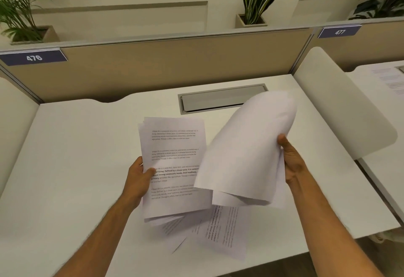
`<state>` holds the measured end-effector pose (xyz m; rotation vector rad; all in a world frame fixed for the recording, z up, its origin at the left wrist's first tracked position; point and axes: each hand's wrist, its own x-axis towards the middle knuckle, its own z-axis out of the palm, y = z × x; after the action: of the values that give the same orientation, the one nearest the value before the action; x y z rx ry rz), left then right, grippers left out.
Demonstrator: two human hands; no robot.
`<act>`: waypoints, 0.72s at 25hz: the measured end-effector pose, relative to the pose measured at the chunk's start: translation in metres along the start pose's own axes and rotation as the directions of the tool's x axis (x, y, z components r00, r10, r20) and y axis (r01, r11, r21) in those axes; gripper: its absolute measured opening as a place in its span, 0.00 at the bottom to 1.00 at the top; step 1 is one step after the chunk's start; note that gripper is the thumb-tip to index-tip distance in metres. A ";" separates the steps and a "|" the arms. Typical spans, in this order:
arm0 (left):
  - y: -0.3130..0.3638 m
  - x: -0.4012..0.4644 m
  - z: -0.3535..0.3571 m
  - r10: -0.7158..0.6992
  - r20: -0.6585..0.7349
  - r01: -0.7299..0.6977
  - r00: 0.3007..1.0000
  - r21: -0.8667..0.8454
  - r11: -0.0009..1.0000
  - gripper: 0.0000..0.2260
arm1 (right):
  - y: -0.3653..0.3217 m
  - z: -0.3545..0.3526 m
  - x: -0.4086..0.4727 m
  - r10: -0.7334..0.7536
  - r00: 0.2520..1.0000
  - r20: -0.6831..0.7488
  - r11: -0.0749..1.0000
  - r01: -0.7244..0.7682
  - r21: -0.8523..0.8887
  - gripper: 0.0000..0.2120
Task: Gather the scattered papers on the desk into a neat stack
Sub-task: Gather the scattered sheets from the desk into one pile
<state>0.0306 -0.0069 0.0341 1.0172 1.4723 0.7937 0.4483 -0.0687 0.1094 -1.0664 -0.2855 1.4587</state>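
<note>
Papers: left hand (137, 178) pinches a printed stack (175, 167) above the desk (76, 156) middle; right hand (290, 160) grips curled blank-side sheets (247, 149); loose pages (220, 230) lie near the front edge.

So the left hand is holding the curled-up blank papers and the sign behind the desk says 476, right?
Not quite. The head view shows the right hand holding the curled-up blank papers; the left hand holds the flat printed papers. The sign does say 476.
</note>
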 end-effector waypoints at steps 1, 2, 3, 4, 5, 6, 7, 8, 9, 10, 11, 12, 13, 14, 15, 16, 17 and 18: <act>0.001 -0.002 0.002 -0.011 0.020 0.011 1.000 -0.021 1.000 0.19 | 0.008 0.001 0.000 0.019 1.000 -0.015 1.000 -0.019 -0.009 0.21; 0.001 -0.003 0.005 -0.021 0.040 0.023 0.999 -0.039 0.999 0.19 | 0.017 0.002 0.000 0.040 0.999 -0.033 0.997 -0.042 -0.059 0.23; 0.002 -0.004 0.007 -0.032 0.060 0.035 0.998 -0.055 0.998 0.20 | 0.026 0.004 0.000 0.062 0.996 -0.059 0.988 -0.069 -0.136 0.25; 0.001 -0.006 0.009 -0.042 0.081 0.048 0.996 -0.066 0.997 0.20 | 0.035 0.006 0.000 0.085 0.993 -0.078 0.971 -0.100 -0.216 0.27; 0.001 -0.007 0.011 -0.051 0.099 0.058 0.994 -0.073 0.996 0.20 | 0.042 0.008 -0.001 0.105 0.990 -0.091 0.950 -0.127 -0.285 0.28; 0.000 -0.007 0.012 -0.056 0.114 0.065 0.992 -0.077 0.995 0.20 | 0.048 0.009 -0.001 0.123 0.987 -0.102 0.931 -0.150 -0.334 0.29; 0.000 -0.008 0.013 -0.058 0.121 0.069 0.991 -0.081 0.994 0.20 | 0.053 0.010 -0.002 0.137 0.984 -0.110 0.916 -0.168 -0.363 0.31; 0.000 -0.008 0.014 -0.061 0.118 0.072 0.991 -0.088 0.994 0.20 | 0.055 0.011 -0.003 0.150 0.982 -0.114 0.908 -0.182 -0.377 0.31; -0.001 -0.008 0.014 -0.065 0.108 0.075 0.992 -0.097 0.992 0.20 | 0.054 0.014 -0.005 0.153 0.981 -0.116 0.904 -0.187 -0.385 0.31; -0.002 -0.008 0.014 -0.067 0.093 0.076 0.993 -0.105 0.992 0.20 | 0.050 0.017 -0.008 0.142 0.983 -0.115 0.902 -0.177 -0.395 0.31; -0.003 -0.009 0.014 -0.067 0.077 0.075 0.995 -0.108 0.991 0.20 | 0.044 0.021 -0.010 0.113 0.988 -0.108 0.901 -0.148 -0.409 0.30; -0.004 -0.010 0.014 -0.066 0.063 0.072 0.996 -0.104 0.992 0.19 | 0.035 0.027 -0.013 0.068 0.994 -0.091 0.898 -0.101 -0.429 0.29; -0.004 -0.010 0.014 -0.062 0.052 0.067 0.997 -0.095 0.993 0.19 | 0.023 0.035 -0.017 0.008 0.998 -0.068 0.889 -0.038 -0.457 0.29; -0.005 -0.011 0.014 -0.057 0.047 0.061 0.997 -0.082 0.995 0.19 | 0.010 0.045 -0.022 -0.058 0.998 -0.035 0.868 0.033 -0.495 0.28; -0.006 -0.011 0.015 -0.053 0.047 0.056 0.998 -0.069 0.996 0.19 | -0.003 0.058 -0.028 -0.114 0.993 0.010 0.835 0.101 -0.542 0.27; -0.006 -0.012 0.017 -0.049 0.052 0.052 0.997 -0.061 0.997 0.19 | -0.014 0.073 -0.035 -0.153 0.986 0.065 0.784 0.161 -0.599 0.24; -0.006 -0.013 0.019 -0.043 0.065 0.047 0.997 -0.060 0.997 0.19 | -0.020 0.091 -0.042 -0.171 0.977 0.129 0.715 0.213 -0.666 0.22; -0.006 -0.014 0.022 -0.037 0.082 0.042 0.996 -0.061 0.997 0.19 | -0.020 0.108 -0.047 -0.178 0.965 0.190 0.626 0.260 -0.735 0.19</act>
<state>0.0510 -0.0233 0.0308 0.9592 1.3860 0.7571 0.3740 -0.0620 0.2034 -1.5547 -1.1477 1.1636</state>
